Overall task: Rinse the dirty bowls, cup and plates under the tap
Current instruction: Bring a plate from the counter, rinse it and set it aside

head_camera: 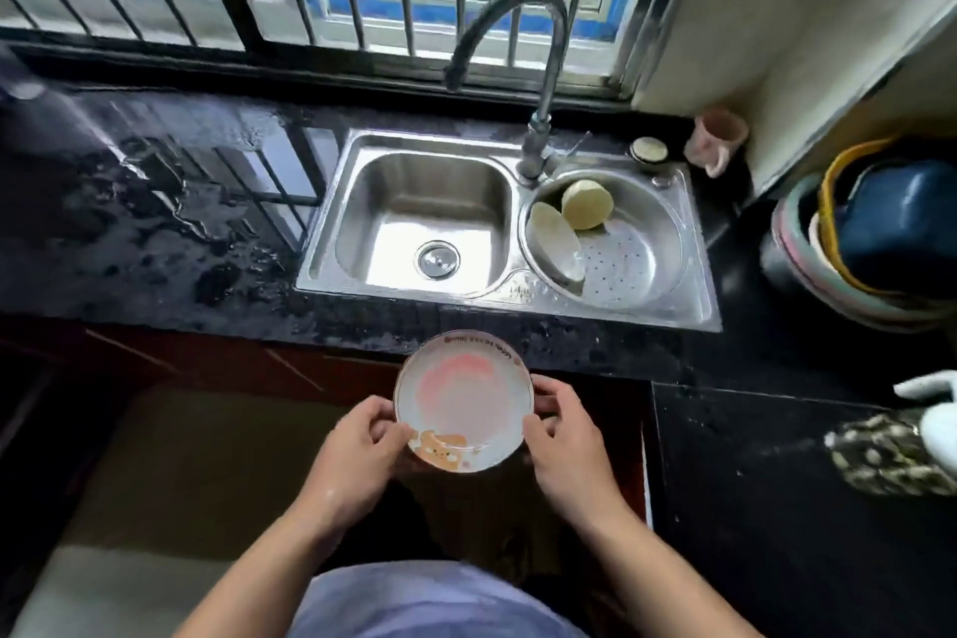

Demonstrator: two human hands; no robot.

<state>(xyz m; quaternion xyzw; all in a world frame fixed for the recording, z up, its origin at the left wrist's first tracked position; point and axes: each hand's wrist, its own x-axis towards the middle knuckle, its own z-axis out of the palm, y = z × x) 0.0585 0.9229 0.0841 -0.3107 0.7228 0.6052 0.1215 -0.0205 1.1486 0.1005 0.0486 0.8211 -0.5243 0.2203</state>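
White plate [463, 396], fingers [553, 400] pinching both edges

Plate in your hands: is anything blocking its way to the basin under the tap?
Nothing visible. The plate, held by left hand and right hand, faces the left basin under the tap, which holds only its drain. Other dishes sit in the right basin.

A round white plate [463, 402], smeared pink in the middle with a cartoon bear at its near rim, is held face up between the left hand [362, 446] and right hand [564, 435]. A near bowl [556, 244] and a far bowl [588, 204], both pale yellow, lean on edge in the sink's right basin [657, 269]. A pink cup [717, 137] sits at the table's back corner.
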